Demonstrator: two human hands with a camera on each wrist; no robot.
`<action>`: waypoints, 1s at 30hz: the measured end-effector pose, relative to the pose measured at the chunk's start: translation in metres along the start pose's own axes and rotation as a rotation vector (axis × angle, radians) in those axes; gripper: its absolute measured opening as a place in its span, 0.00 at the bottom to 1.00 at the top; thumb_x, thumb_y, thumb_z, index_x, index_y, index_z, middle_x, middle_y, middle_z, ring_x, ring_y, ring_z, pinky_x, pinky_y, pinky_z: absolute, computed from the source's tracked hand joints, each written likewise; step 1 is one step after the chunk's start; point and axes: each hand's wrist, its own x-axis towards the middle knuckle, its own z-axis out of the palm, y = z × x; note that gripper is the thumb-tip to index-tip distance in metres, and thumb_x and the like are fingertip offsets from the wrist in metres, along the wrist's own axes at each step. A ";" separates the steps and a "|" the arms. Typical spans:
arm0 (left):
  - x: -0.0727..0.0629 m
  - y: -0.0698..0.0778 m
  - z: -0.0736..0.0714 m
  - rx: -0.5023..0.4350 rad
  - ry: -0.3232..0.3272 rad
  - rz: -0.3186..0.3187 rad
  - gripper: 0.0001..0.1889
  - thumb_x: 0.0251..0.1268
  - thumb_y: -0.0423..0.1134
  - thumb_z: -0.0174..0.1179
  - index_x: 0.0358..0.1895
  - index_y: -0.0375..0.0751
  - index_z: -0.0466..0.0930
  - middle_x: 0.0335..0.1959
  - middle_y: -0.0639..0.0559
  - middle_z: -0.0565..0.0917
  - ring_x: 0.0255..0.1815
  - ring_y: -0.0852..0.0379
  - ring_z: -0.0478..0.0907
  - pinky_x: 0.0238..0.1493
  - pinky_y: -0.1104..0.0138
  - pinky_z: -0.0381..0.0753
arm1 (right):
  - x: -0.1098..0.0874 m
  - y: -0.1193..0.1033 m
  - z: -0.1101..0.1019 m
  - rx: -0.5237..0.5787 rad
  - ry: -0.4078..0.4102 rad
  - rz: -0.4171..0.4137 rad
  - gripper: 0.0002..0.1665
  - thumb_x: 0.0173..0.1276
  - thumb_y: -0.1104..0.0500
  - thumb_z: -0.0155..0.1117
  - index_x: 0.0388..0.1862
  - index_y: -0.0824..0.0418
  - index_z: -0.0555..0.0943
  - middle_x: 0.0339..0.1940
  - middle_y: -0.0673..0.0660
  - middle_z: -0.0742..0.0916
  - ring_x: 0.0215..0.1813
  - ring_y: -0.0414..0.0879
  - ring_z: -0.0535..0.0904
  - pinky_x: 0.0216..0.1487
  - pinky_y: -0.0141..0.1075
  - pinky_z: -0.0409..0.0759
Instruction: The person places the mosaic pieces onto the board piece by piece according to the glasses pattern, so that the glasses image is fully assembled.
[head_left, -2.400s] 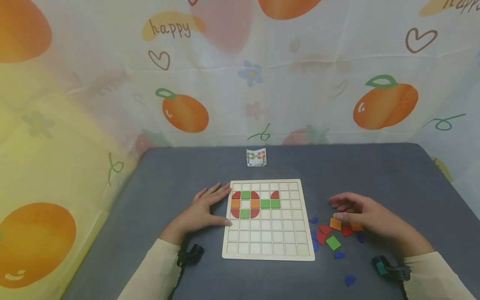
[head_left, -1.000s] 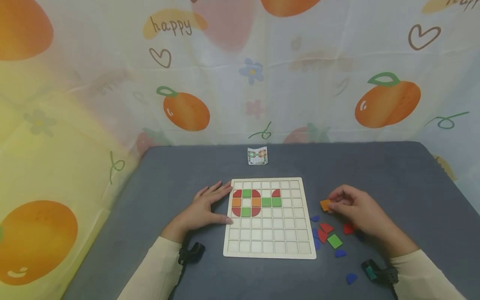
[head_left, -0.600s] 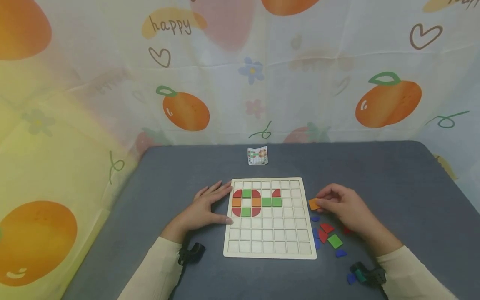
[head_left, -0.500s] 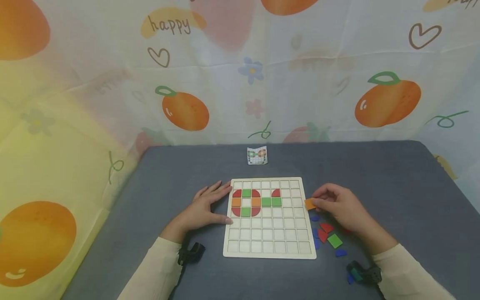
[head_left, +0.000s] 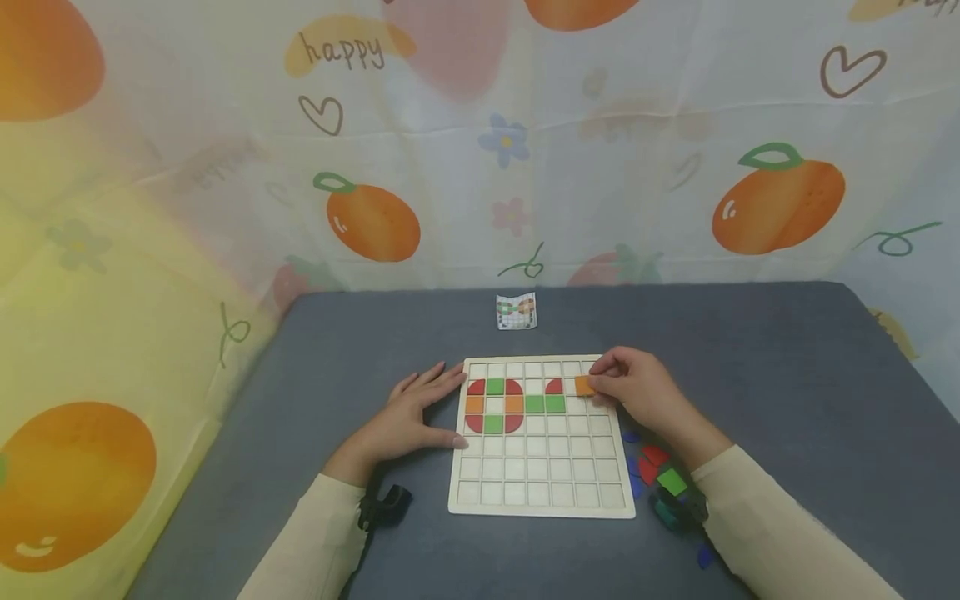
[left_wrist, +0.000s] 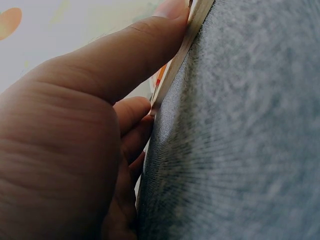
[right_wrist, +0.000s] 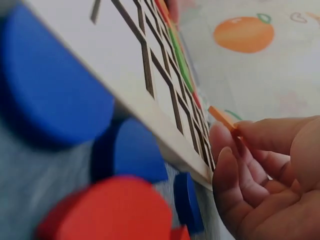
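Note:
A square wooden grid board lies on the table, with red quarter-round, green square and orange square tiles set in its upper cells. Between thumb and fingers my right hand pinches an orange square tile over the upper right cells, just right of a red quarter-round tile. In the right wrist view that orange tile is tilted above the board. My left hand rests against the board's left edge, thumb and fingertips touching it and the fingers extended. The left wrist view shows the thumb on the wooden rim.
Right of the board lie loose tiles: red ones, a green square and several blue ones. My right forearm hides part of this pile. A small printed pattern card lies behind the board on the grey table.
My right hand has picked an orange square tile from the pile and carried it left and away from me, over the board's upper right. My left hand has stayed in place.

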 end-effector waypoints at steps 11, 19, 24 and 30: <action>0.000 -0.001 0.001 0.003 0.002 0.002 0.56 0.59 0.60 0.82 0.88 0.50 0.62 0.88 0.60 0.57 0.90 0.48 0.42 0.82 0.41 0.34 | 0.015 -0.003 0.013 -0.144 -0.019 0.042 0.08 0.80 0.62 0.70 0.50 0.67 0.84 0.36 0.58 0.88 0.33 0.51 0.85 0.36 0.43 0.83; 0.000 -0.002 0.001 0.010 0.005 0.001 0.57 0.58 0.60 0.82 0.88 0.50 0.62 0.88 0.60 0.57 0.90 0.48 0.42 0.82 0.40 0.34 | 0.012 -0.004 0.011 -0.184 -0.059 0.014 0.16 0.72 0.63 0.76 0.54 0.67 0.84 0.41 0.58 0.85 0.42 0.53 0.80 0.41 0.44 0.80; 0.001 -0.002 0.001 0.016 0.006 -0.006 0.56 0.58 0.60 0.82 0.88 0.51 0.62 0.88 0.61 0.57 0.90 0.49 0.42 0.82 0.41 0.34 | 0.012 -0.003 0.012 -0.240 -0.068 -0.025 0.18 0.70 0.65 0.76 0.56 0.67 0.83 0.41 0.58 0.83 0.42 0.53 0.78 0.43 0.45 0.78; 0.002 -0.003 0.003 0.018 0.003 -0.006 0.56 0.59 0.61 0.82 0.88 0.52 0.62 0.88 0.62 0.57 0.90 0.49 0.42 0.82 0.41 0.34 | 0.012 -0.001 0.015 -0.298 -0.031 -0.020 0.16 0.72 0.62 0.75 0.56 0.65 0.84 0.42 0.57 0.84 0.45 0.53 0.78 0.46 0.48 0.78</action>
